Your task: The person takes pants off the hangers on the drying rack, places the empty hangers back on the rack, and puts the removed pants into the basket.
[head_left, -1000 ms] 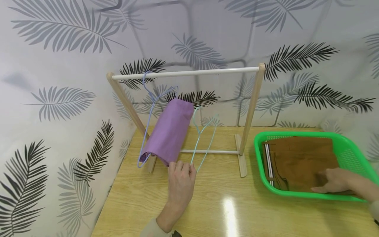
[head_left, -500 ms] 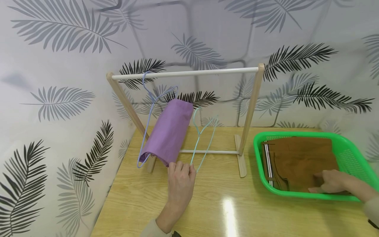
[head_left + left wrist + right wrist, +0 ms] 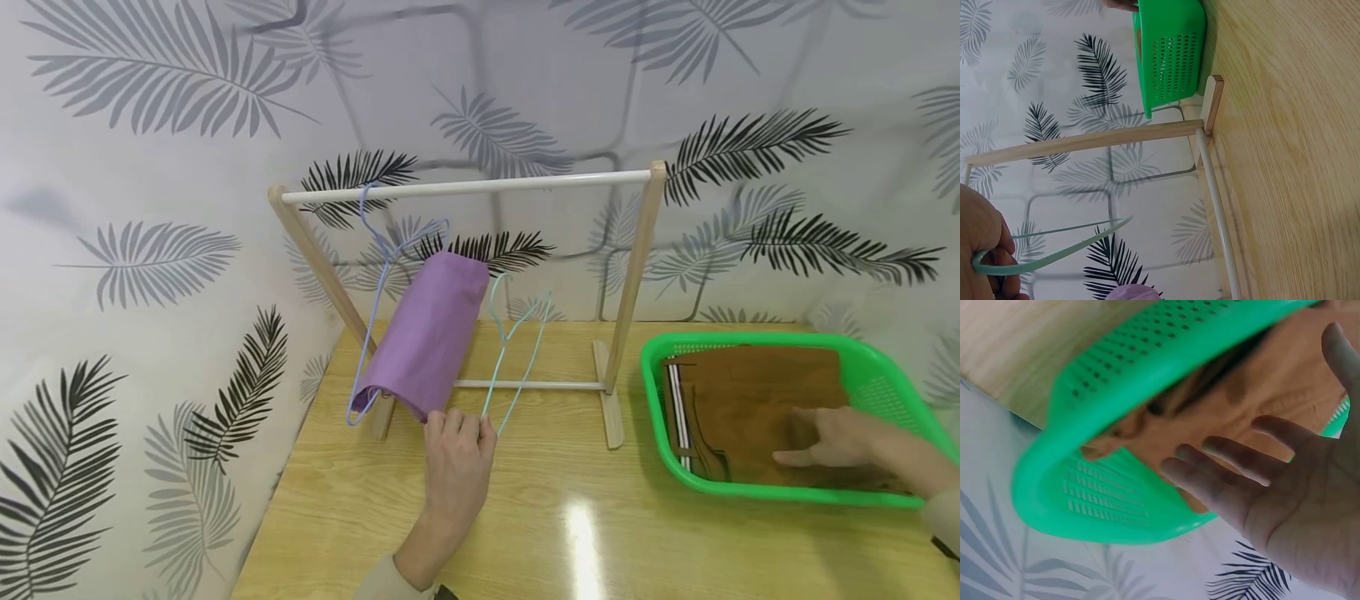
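In the head view my left hand (image 3: 459,458) grips the lower end of a mint-green clothes hanger (image 3: 1054,256). That hanger is bare, and its hook stands below the rack's bar, apart from it. My right hand (image 3: 843,437) is over folded brown clothes (image 3: 765,383) in a green basket (image 3: 750,338). In the right wrist view its fingers (image 3: 1241,459) are spread and hold nothing. Left of the mint hanger, a purple garment (image 3: 431,333) hangs on a blue hanger (image 3: 386,257), hooked on the white bar (image 3: 487,185).
The wooden clothes rack (image 3: 636,267) stands on the table (image 3: 525,517) close to the patterned wall (image 3: 150,167). To its right is the basket. A black-and-white striped edge (image 3: 678,408) shows at the left of the brown clothes.
My right hand has shifted slightly left and up over the brown clothes, and its fingers have straightened. My left hand and the mint-green hanger have stayed in place.
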A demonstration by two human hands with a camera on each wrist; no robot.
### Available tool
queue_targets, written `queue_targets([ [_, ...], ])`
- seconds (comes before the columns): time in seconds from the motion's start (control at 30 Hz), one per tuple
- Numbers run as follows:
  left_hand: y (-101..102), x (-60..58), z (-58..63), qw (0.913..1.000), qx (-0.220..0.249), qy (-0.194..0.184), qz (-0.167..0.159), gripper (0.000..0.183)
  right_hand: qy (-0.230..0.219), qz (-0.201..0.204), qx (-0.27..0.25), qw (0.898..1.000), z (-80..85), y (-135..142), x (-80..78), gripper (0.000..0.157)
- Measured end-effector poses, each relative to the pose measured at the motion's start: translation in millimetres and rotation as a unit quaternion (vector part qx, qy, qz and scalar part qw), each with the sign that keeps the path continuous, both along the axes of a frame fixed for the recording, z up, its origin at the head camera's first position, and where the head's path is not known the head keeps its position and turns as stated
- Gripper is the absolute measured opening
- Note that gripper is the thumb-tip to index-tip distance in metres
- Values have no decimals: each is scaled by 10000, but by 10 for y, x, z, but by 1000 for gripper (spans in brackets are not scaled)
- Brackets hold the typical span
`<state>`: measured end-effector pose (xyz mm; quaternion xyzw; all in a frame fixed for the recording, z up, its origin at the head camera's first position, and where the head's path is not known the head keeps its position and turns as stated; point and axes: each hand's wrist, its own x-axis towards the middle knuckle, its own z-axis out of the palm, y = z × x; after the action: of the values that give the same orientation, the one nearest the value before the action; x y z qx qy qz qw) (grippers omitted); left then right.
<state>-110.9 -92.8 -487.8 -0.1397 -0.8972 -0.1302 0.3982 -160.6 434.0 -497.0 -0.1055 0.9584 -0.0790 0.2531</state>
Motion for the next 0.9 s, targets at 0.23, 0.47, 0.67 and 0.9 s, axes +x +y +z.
queue_targets([
  [0.23, 1, -3, 8, 10000, -37, -18, -24, 28, 1135, 233, 157, 9931, 100, -156, -110, 107],
  [0.47, 12, 5, 16, 9999, 97, -53, -46, 28, 1470, 285, 150, 9886, 168, -350, -219, 109],
  [0.67, 13, 4, 19, 10000, 52, -47, -37, 29, 1378, 327, -11, 9899, 96, -488, -277, 113],
  [0.9, 4, -3, 15, 10000, 5, 47, -64, 32, 1159, 291, -34, 9928, -30, -589, -313, 120],
])
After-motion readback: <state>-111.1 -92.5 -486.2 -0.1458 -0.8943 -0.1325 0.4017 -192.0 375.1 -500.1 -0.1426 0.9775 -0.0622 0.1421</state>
